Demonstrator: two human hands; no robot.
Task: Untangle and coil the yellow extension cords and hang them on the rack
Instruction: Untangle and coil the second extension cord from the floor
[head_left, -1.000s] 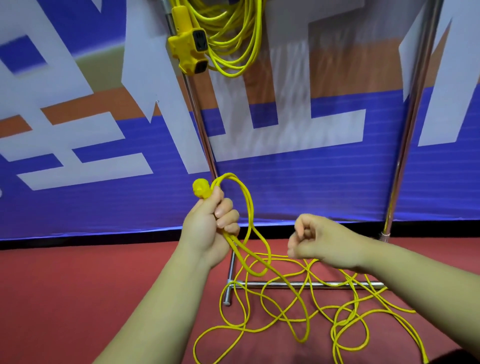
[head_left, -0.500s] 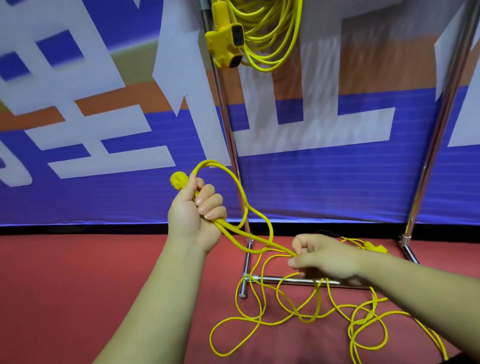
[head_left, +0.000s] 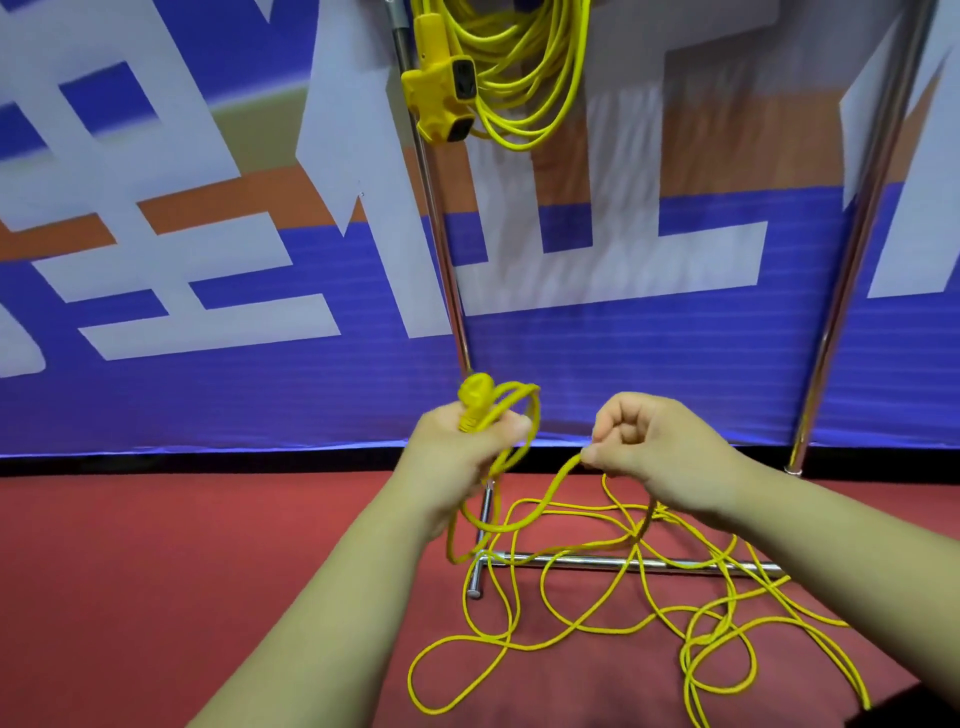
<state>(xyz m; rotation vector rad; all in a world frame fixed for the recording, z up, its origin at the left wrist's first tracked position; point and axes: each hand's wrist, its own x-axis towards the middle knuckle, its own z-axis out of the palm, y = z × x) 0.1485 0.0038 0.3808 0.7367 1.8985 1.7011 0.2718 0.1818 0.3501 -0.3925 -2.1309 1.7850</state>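
Note:
A yellow extension cord (head_left: 587, 623) lies in loose tangled loops on the red floor around the rack's base. My left hand (head_left: 462, 457) grips its yellow plug (head_left: 475, 397) and a small loop of cord. My right hand (head_left: 654, 447) is closed around a strand of the same cord, a hand's width to the right. At the top, a second yellow cord (head_left: 519, 67) hangs coiled on the rack, its socket block (head_left: 441, 98) dangling at the left. The rack's left pole (head_left: 436, 223) stands behind my left hand.
The rack's right pole (head_left: 852, 260) rises at the right. Its chrome floor bar (head_left: 597, 561) runs under the loose cord. A blue, white and orange banner (head_left: 208, 260) covers the wall behind. Red floor (head_left: 156, 571) spreads to the left.
My right hand picked up a strand near the floor and lifted it level with my left hand. The left hand swung right in front of the pole, and its loop shrank.

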